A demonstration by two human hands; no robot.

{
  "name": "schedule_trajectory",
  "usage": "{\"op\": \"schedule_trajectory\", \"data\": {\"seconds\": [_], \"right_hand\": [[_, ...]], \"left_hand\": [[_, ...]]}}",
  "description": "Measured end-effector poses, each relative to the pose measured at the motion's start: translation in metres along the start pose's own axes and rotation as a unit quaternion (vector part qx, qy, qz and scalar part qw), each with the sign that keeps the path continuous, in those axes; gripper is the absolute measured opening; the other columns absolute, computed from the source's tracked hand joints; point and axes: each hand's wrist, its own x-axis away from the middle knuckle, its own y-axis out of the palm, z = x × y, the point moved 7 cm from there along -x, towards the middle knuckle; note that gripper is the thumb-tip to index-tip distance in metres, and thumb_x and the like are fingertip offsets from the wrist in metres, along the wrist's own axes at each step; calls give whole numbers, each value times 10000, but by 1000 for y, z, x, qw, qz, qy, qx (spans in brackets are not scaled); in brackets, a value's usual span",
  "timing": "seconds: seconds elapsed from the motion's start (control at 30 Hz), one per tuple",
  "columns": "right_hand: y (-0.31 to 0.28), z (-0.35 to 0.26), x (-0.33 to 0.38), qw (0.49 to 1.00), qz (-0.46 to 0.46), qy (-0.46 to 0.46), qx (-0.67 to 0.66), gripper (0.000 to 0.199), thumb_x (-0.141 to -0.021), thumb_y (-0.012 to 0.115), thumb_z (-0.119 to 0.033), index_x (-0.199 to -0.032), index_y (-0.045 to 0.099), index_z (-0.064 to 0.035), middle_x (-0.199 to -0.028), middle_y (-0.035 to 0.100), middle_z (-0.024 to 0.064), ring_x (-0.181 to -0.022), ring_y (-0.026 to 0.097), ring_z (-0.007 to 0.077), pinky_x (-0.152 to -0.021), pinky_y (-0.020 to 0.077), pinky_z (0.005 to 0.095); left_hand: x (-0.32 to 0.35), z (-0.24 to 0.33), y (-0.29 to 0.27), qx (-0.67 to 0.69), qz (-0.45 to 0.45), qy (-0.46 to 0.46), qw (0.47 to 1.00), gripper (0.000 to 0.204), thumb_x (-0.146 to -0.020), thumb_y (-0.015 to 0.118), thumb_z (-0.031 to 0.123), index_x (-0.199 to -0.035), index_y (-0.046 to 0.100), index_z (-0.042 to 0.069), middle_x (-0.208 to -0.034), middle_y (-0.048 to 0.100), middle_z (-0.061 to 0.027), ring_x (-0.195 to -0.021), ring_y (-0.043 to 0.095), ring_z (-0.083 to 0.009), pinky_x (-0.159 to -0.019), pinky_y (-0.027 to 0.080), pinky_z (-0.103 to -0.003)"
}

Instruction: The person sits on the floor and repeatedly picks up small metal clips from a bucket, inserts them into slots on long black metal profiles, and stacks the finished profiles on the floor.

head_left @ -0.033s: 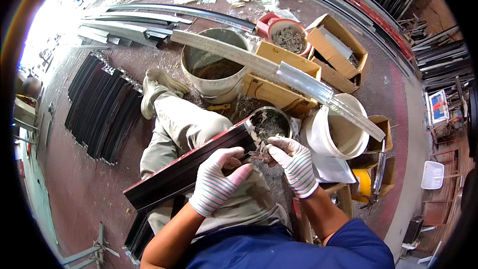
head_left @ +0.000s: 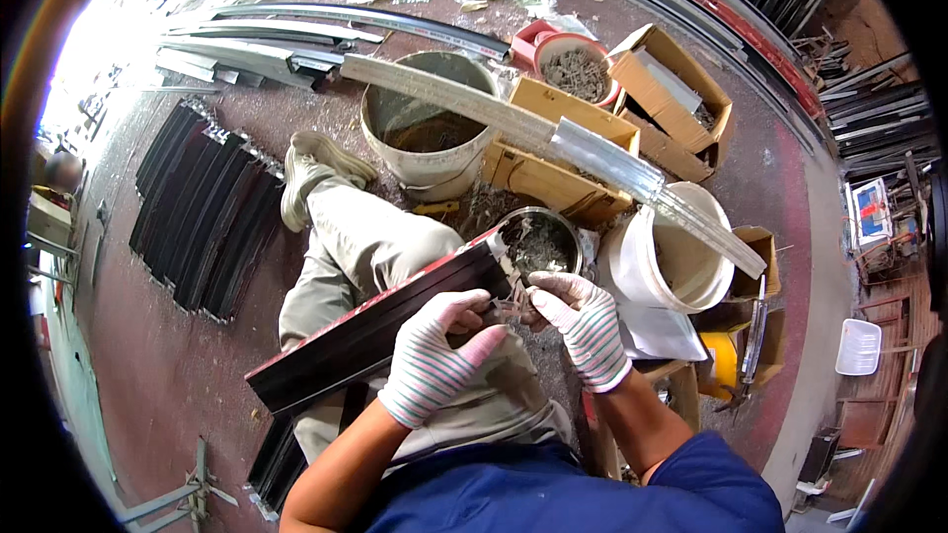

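A person sits on a reddish floor, seen from above, both bare forearms rising from the lower edge and meeting over the lap; both hands wear white knitted gloves with thin pink stripes. The left hand bends inward at the wrist and is closed over the near end of a long dark metal profile with a red edge, thumb stretched toward the other hand; the profile lies slantwise across the thighs, its far end down to the left. The right hand curls from the right, fingers pinched on a small metal piece at the profile's end, too small to make out; the two hands nearly touch. Just beyond the fingers stands a round metal tin of small metal parts; to its right, a white plastic bucket; beyond, a grey bucket with a long pale metal strip laid across both buckets; open cardboard boxes sit behind; dark profiles lie stacked at the left.
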Motion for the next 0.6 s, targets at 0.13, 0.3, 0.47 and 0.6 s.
{"op": "schedule_trajectory", "data": {"seconds": [0.13,0.3,0.47,0.6], "right_hand": [[-15,17,-6,999,17,-20,-37,226,-1035,682,-62,-1249,701,7,-1020,780,85,-847,736,144,-757,594,280],[-52,30,-25,999,43,-23,-15,220,-1032,678,-65,-1240,701,1,-1003,780,95,-836,736,150,-736,580,273],[-39,21,-18,999,28,-35,-16,227,-1024,692,-53,-1240,707,12,-1013,781,92,-854,743,146,-767,602,280],[0,-9,6,998,22,-47,18,221,-1022,682,-7,-1233,741,18,-1078,787,99,-937,753,140,-839,624,268]], "left_hand": [[6,17,-22,-93,84,166,978,354,-858,845,48,-1187,717,29,-1105,738,-124,-937,705,-218,-842,576,-320],[14,-3,-62,-139,150,135,969,365,-829,841,7,-1168,707,27,-1165,727,-166,-1078,707,-293,-971,553,-375],[14,8,-61,-155,133,152,967,370,-835,854,43,-1178,716,57,-1154,733,-150,-1038,707,-287,-892,564,-365],[3,29,-32,-102,70,106,987,305,-870,851,101,-1150,746,39,-1006,728,-78,-722,592,-105,-679,506,-255]]}}
